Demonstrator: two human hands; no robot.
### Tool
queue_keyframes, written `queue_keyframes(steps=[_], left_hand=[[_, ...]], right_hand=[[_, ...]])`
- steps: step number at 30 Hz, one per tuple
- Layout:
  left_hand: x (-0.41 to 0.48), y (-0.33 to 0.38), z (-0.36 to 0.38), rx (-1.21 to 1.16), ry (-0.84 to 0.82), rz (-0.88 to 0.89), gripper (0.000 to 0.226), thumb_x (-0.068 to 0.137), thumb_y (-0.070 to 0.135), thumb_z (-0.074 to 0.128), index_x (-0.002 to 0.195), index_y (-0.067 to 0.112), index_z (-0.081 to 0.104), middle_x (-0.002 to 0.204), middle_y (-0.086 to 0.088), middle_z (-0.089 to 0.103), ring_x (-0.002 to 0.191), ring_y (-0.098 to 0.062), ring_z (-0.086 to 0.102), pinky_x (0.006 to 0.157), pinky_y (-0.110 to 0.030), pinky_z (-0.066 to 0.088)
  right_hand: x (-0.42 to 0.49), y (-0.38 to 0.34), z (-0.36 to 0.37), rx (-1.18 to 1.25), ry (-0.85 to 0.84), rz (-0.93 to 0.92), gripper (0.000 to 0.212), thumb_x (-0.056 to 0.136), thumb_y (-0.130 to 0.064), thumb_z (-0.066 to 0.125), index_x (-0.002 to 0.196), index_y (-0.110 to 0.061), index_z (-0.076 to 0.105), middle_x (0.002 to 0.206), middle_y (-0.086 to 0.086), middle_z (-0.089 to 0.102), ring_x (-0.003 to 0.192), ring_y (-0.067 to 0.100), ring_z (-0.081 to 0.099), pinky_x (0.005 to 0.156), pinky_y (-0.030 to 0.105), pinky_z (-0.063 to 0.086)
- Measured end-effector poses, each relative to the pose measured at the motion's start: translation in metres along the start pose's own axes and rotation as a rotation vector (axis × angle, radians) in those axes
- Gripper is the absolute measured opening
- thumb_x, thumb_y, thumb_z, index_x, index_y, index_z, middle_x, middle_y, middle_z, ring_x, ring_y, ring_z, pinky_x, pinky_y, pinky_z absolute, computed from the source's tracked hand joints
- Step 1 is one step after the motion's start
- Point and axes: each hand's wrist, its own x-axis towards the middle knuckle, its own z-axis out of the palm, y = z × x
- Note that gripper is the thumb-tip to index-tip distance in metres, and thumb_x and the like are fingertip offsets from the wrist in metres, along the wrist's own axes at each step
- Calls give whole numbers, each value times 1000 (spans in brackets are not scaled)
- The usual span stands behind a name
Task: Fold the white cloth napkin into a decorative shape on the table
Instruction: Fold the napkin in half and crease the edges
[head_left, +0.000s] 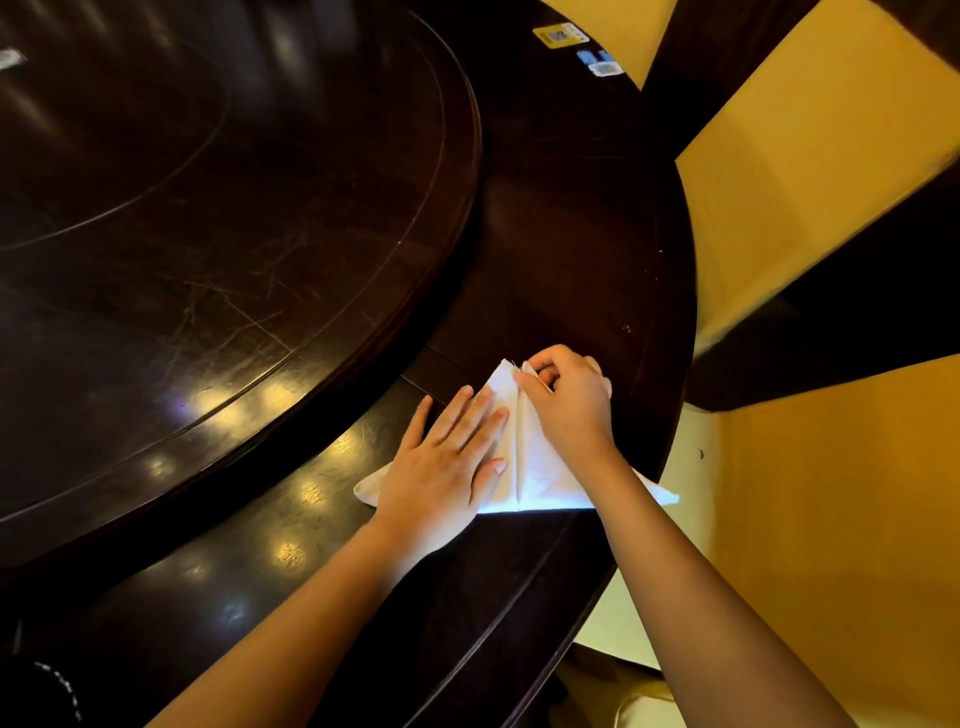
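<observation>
The white cloth napkin (540, 467) lies folded into a triangle on the dark wooden table (571, 249), near its right edge, with a centre seam running from base to tip. My left hand (441, 462) lies flat, fingers spread, pressing the napkin's left half. At the top tip, the fingers of my right hand (566, 400) are curled and pinch the right flap's corner. The napkin's right corner sticks out past the table edge.
A large raised turntable (208, 208) of dark wood covers the table's middle to the left. Stickers (561, 35) sit at the table's far rim. Dark chairs with yellow cushions (810, 171) stand close along the right.
</observation>
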Motion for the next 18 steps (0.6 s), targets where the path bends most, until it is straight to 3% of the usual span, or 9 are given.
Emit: queue_keyframes(steps=[5,9,13,16,18], left_hand=[[-2,3,-7,-3,23,36,52,97,43,17,139,18,35,150,-3,33,142,-18,18,111,-47,18],[-9,3,-10,-7,36,273,46,96,36,26,139,22,35,149,2,29,141,-16,15,114,-42,13],[-14,3,-5,-13,-11,328,48,97,41,20,140,25,34,149,3,32,141,-16,21,112,-42,18],[-16,6,-4,31,-6,304,50,95,42,28,141,24,33,150,2,30,140,-18,23,109,-45,22],[-19,8,-4,36,-1,281,51,94,43,32,140,23,34,150,1,31,139,-20,26,108,-46,22]], right_hand=[[8,-1,10,-112,-45,-173,21,90,-31,55,97,-12,61,91,3,64,94,21,48,80,31,29],[9,12,18,-202,-85,-203,26,89,-38,52,102,-16,59,99,3,61,99,22,46,84,33,29],[20,9,1,76,-140,-66,25,91,-31,51,101,-12,62,95,9,65,99,26,55,85,33,38],[11,6,-26,-53,-27,-40,37,98,-26,34,124,-7,53,121,12,60,118,26,47,94,33,40],[-16,4,-35,-172,-69,-222,46,97,-30,27,134,-9,44,135,10,52,128,25,41,106,37,34]])
